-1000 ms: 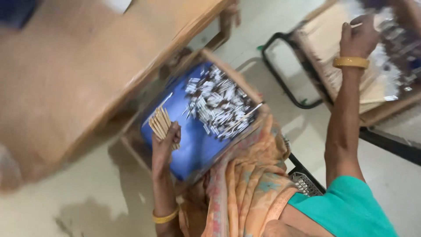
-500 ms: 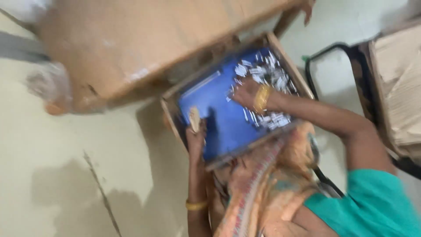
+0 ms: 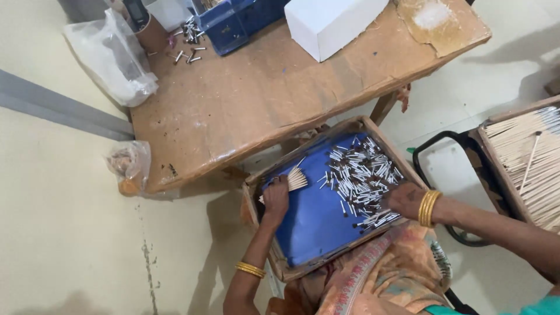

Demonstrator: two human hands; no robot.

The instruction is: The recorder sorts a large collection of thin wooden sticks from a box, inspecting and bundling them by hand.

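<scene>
— Wooden tray, blue-lined: where are the sticks?
— On the lap. The left hand fingers pinch a fanned bundle of sticks; the right hand rests on the loose pile (finger pose unclear).

Tray: rough bare wood rim, lined with smooth matt blue sheet. Sticks in left hand: pale raw wood. Small pieces by right hand: shiny metal-like caps. Table: worn, scuffed wood. Bag: glossy, crinkled clear plastic. Bangles: polished gold-coloured metal.
</scene>
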